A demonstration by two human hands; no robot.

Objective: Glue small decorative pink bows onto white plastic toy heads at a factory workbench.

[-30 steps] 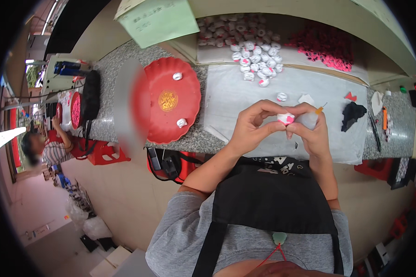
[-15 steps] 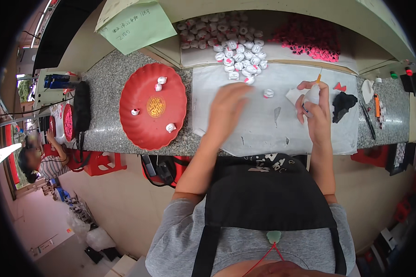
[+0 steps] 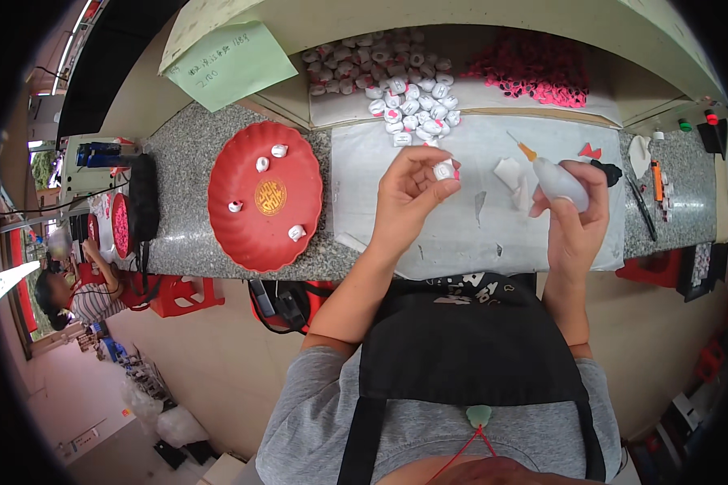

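Observation:
Between the thumb and fingers of my left hand [image 3: 412, 190] is a small white rounded piece with pink marks [image 3: 445, 171], held over the white paper sheet [image 3: 453, 242]. My right hand [image 3: 578, 202] is wrapped round a translucent squeeze bottle [image 3: 560, 184] with an orange tip and a thin needle, which tilts up and to the left. A heap of similar white pieces [image 3: 416, 105] lies just beyond my left hand. To the left, a red scalloped plate [image 3: 226, 230] carries several white pieces, spread apart.
Small pink parts [image 3: 542, 73] are piled on the shelf at the back. A crumpled white tissue [image 3: 510, 174] and a black cloth [image 3: 607, 171] lie near my right hand. Farther right are a black pen [image 3: 643, 212] and an orange tool [image 3: 658, 179]. A seated person [image 3: 89, 295] works far left.
My left hand has picked up the white piece from the sheet and now holds it up. My right hand has tipped the bottle from upright toward the left.

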